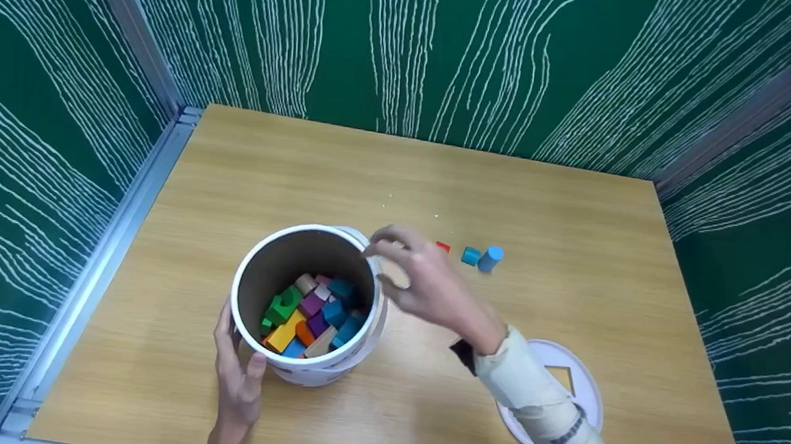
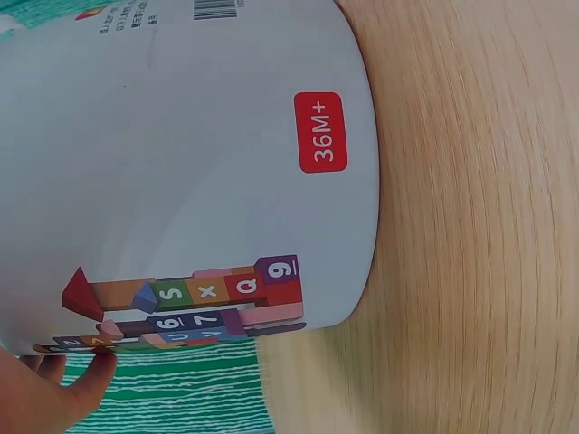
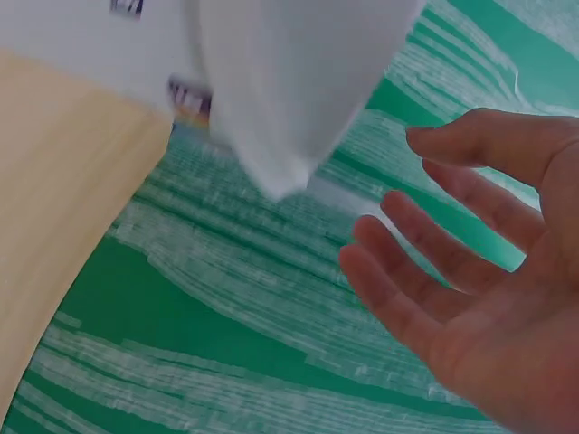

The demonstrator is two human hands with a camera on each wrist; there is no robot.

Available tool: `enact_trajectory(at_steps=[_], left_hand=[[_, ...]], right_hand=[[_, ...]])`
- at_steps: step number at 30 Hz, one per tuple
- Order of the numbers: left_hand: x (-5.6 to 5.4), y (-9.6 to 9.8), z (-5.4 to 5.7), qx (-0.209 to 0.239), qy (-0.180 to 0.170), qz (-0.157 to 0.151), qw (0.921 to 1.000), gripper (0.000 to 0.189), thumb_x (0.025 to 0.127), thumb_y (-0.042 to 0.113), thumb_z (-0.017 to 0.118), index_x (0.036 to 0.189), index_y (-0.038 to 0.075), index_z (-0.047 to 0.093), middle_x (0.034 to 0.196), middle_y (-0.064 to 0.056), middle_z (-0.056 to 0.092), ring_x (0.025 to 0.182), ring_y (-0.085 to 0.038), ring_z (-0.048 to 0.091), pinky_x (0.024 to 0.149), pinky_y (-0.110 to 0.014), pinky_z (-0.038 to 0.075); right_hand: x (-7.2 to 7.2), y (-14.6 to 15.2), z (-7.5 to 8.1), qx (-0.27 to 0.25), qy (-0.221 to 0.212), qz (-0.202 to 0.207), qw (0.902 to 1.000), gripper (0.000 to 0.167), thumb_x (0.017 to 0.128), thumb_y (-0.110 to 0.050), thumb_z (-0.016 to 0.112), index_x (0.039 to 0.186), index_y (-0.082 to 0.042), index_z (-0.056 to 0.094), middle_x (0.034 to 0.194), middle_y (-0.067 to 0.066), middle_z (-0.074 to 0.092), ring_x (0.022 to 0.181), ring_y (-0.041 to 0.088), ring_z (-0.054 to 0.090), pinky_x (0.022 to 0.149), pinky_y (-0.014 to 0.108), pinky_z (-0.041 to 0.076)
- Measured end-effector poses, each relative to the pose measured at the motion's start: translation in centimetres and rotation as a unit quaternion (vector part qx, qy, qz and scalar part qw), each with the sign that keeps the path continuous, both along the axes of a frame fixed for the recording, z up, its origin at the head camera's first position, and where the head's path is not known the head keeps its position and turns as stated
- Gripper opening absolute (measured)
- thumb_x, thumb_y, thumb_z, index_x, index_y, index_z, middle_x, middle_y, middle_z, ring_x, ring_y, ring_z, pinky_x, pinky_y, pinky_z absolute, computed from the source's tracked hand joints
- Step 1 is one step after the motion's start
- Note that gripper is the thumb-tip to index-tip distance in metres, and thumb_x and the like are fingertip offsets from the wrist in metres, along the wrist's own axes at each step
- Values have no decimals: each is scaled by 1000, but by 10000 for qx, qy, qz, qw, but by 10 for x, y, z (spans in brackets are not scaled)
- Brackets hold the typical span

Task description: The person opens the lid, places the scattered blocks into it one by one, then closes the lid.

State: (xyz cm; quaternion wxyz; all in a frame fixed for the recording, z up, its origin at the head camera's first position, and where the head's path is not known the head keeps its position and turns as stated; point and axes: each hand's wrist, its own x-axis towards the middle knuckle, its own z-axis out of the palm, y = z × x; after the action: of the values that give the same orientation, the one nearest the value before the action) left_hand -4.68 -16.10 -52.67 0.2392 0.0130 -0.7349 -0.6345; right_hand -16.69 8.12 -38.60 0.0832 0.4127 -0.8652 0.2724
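Observation:
A white bucket stands on the table, with several coloured wooden blocks lying inside it. My left hand holds the bucket's near left side, thumb close under the rim and fingers along the outer wall. Printed block pictures and a red 36M+ label show on that wall in the left wrist view. Over the right rim hovers my right hand, its fingers spread and loosely bent with nothing between them. In the right wrist view, this hand appears beside the bucket's white rim.
Beyond my right hand, a red block, a teal block and an upright blue cylinder sit on the wooden table. A round white lid with a square cutout lies partly under my right forearm. Green walls enclose the table.

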Motion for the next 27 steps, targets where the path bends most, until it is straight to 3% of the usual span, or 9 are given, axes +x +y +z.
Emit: enact_trajectory(at_steps=[5, 13, 19, 27], left_hand=[[0, 0, 2, -1, -120, 33, 9999, 66, 93, 23, 49, 151, 17, 18, 154, -4, 23, 137, -22, 25, 111, -28, 24], [0, 2, 2, 27, -55, 8, 10000, 67, 93, 22, 50, 151, 17, 19, 154, -2, 23, 137, -23, 25, 112, -30, 23], [-3, 2, 1, -73, 23, 17, 10000, 66, 92, 22, 50, 151, 16, 20, 153, -4, 25, 135, -23, 27, 110, -28, 24], [-2, 1, -1, -86, -16, 68, 9999, 66, 92, 20, 49, 150, 14, 20, 153, -7, 25, 134, -23, 28, 108, -25, 25]], right_hand=[[-17, 24, -8, -5, -57, -628, 9980, 32, 77, -6, 74, 109, -11, 67, 116, 7, 58, 101, 21, 57, 84, 31, 52], [-44, 55, -46, 8, -1206, -1634, 9792, 34, 77, -10, 76, 110, -10, 66, 121, 9, 55, 108, 28, 53, 86, 39, 53], [-61, 68, -75, 126, -1613, -1975, 9669, 36, 78, -8, 75, 112, -7, 65, 127, 16, 52, 113, 36, 49, 88, 47, 51], [-76, 81, -107, 272, -1799, -2104, 9605, 42, 76, -6, 76, 116, -4, 63, 129, 21, 49, 118, 40, 46, 92, 51, 47]])
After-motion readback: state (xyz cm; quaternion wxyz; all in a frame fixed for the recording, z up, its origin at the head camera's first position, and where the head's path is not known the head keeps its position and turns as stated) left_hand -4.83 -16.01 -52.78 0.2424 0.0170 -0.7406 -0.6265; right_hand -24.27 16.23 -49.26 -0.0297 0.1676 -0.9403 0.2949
